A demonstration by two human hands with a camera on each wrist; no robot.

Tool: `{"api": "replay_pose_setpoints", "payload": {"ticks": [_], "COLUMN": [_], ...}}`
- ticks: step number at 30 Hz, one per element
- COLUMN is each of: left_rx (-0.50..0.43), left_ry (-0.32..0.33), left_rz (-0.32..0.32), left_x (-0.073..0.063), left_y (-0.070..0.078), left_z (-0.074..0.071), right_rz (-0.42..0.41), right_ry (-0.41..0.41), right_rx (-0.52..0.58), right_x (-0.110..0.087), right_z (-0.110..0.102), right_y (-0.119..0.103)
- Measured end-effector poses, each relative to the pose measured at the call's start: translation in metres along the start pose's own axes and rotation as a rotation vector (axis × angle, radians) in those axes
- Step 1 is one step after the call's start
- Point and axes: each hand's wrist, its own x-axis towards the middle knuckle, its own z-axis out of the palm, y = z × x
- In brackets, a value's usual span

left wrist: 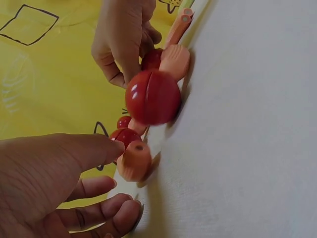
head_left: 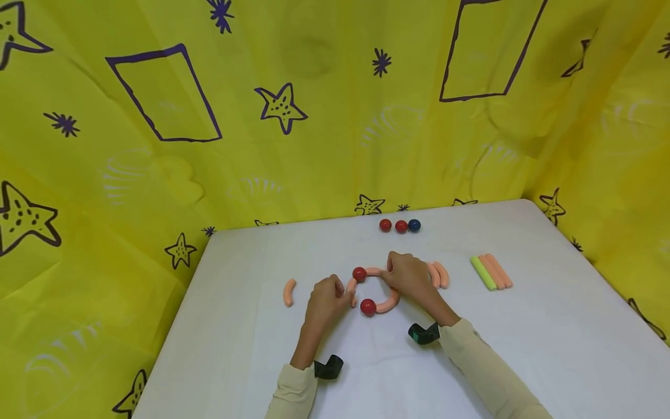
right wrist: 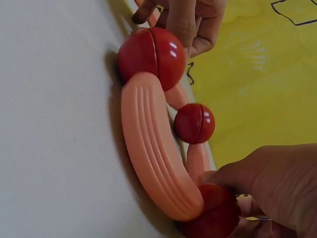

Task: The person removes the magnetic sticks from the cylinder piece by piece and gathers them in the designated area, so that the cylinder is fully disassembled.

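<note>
Curved peach rods and red balls form a ring on the table, with a gap at its front left. At the left side my left hand (head_left: 328, 299) pinches a curved peach rod (left wrist: 134, 162), its holed end facing the left wrist camera; this rod meets the back red ball (head_left: 359, 274). My right hand (head_left: 409, 274) grips another red ball (right wrist: 213, 213) at the ring's right, largely hidden in the head view. From that ball a ribbed curved rod (right wrist: 156, 148) runs to the front red ball (head_left: 369, 307). A further curved rod (head_left: 373, 272) spans the back.
One loose curved rod (head_left: 289, 293) lies to the left. Two more curved rods (head_left: 441, 274) sit just right of my right hand. Farther right are a green stick (head_left: 484, 273) and peach sticks (head_left: 499, 271). Two red balls (head_left: 401, 226) and a blue ball (head_left: 414, 225) stand at the back.
</note>
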Motion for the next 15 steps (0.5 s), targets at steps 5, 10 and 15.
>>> {"api": "replay_pose_setpoints", "payload": {"ticks": [5,10,15], "left_rx": [-0.004,-0.002,-0.008], "left_ry": [0.01,0.023,0.025], "left_rz": [-0.021,-0.059,-0.066], "left_x": [-0.002,-0.001,0.002], "left_y": [0.002,0.002,0.002], "left_z": [0.0,0.003,0.005], "right_rz": [0.055,0.044,-0.004], "right_ry": [-0.082,-0.121,-0.095], "right_rx": [0.025,0.018,-0.003], "right_x": [-0.007,-0.014,-0.012], "right_z": [-0.007,-0.012,-0.013], "right_y": [0.001,0.001,0.002]}}
